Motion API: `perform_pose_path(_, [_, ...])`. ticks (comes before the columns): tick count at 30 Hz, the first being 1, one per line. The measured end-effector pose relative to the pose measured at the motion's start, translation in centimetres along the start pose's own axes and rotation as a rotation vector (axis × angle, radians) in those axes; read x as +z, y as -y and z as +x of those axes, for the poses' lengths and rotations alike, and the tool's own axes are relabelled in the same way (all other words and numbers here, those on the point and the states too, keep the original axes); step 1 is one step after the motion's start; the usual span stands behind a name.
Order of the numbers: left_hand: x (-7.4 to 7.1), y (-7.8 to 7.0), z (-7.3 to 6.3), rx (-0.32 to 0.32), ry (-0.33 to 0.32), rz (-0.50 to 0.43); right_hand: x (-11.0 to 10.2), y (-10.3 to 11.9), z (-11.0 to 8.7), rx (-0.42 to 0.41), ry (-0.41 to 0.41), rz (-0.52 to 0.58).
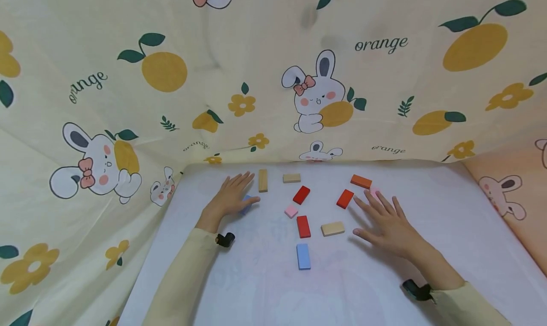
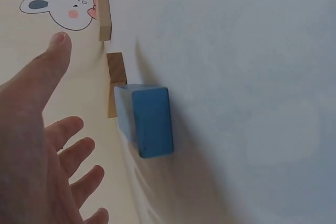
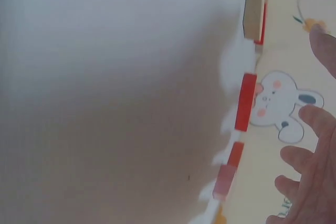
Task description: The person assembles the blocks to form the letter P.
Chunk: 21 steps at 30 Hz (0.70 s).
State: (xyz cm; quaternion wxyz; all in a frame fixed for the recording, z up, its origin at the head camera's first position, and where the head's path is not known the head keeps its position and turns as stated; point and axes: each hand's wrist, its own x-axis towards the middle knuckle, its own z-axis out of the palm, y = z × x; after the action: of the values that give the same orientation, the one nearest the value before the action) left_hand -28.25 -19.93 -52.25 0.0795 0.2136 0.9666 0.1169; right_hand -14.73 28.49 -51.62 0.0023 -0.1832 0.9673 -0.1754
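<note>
My left hand is spread over a blue block, its thumb passing across it in the head view. In the left wrist view the blue block stands in front of the palm, apart from the fingers. A wooden block lies just beyond that hand's fingertips. On the other side, my right hand hovers with fingers spread, holding nothing. Nearest to it are a red block, an orange-red block and a pink block partly hidden by the fingers.
Between the hands lie red blocks, a small pink block, a wooden block and a blue block. Another wooden block is near the back edge. A printed cloth rises behind the white table.
</note>
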Motion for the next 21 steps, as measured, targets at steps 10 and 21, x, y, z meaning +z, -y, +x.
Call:
perform_pose_path(10, [0.0,-0.1,2.0,-0.039,0.045,-0.005,1.3,1.3,0.5,-0.028,0.024,0.002])
perform_pose_path(21, [0.0,-0.2,3.6,-0.009,0.057,0.005,2.3,2.4,0.5,-0.042,0.046,-0.005])
